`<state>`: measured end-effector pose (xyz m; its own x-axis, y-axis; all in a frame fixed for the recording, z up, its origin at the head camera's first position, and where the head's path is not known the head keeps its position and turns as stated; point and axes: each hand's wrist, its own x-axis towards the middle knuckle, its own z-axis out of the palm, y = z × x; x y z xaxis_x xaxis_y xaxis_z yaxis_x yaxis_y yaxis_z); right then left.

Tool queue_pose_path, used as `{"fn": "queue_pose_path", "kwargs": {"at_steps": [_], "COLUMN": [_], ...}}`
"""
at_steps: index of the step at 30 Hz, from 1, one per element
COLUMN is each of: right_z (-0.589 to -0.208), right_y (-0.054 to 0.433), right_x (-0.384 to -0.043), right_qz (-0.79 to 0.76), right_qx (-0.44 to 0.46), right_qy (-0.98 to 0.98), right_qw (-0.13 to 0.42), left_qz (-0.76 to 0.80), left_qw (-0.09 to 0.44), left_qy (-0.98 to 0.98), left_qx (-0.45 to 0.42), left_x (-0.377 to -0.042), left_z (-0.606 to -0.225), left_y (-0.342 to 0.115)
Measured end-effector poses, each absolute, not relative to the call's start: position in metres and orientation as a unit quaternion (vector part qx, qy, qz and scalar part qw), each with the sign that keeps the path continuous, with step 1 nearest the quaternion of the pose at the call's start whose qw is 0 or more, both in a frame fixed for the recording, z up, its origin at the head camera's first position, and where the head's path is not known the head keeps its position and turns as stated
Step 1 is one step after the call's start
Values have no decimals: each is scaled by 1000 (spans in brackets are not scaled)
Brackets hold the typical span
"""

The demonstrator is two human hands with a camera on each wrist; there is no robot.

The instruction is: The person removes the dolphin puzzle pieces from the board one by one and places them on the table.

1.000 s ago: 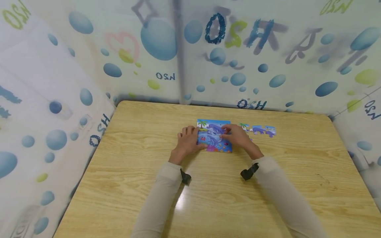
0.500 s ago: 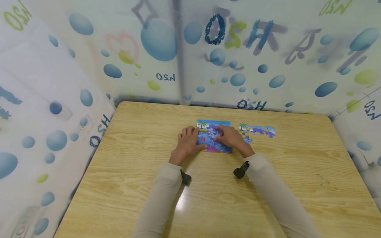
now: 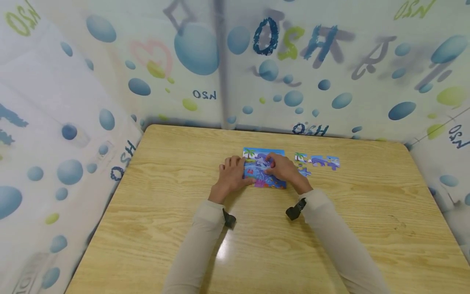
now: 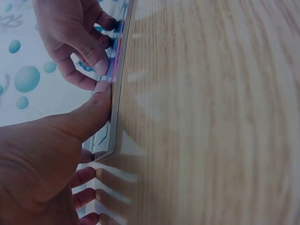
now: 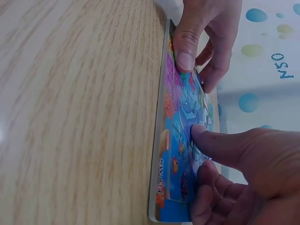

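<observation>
A dolphin jigsaw puzzle (image 3: pixel 253 167) with a palm tree and sea picture lies in its flat tray board (image 5: pixel 154 183) near the back of the table. My left hand (image 3: pixel 231 175) steadies its left side: the thumb presses on the printed face, while the spread fingers rest on the tabletop beside the edge. My right hand (image 3: pixel 284 168) is over the right half, thumb and curled index finger pinching a bluish puzzle piece (image 5: pixel 192 136) down against the dolphin picture. Most of that piece is hidden under the fingers.
Just right of the board lie loose puzzle pieces: a palm tree piece (image 3: pixel 300 157), purple dolphin pieces (image 3: pixel 318 161) and a blue piece (image 3: pixel 304 172) partly behind my right hand. The wooden table (image 3: pixel 176 163) ends at a bubble-patterned wall (image 3: pixel 154 102).
My right hand has moved left and slightly up over the puzzle, then stays almost still, uncovering the loose blue piece at right. My left hand keeps its place on the board.
</observation>
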<state>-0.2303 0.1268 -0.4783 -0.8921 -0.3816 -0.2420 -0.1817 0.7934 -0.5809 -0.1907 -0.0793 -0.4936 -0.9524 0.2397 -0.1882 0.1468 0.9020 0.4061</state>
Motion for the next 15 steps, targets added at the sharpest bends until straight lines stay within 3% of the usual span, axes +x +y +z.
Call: {"fn": "queue_pose_path", "kwargs": {"at_steps": [15], "right_z": [-479], "right_y": [125], "right_x": [-228], "right_qz": [-309], "right_qx": [-128], "right_qy": [932], "right_qw": [138], "left_qz": [195], "left_qw": [117], "left_qy": [969], "left_qx": [100], "left_x": [-190], "left_z": [-495], "left_y": [-80]}}
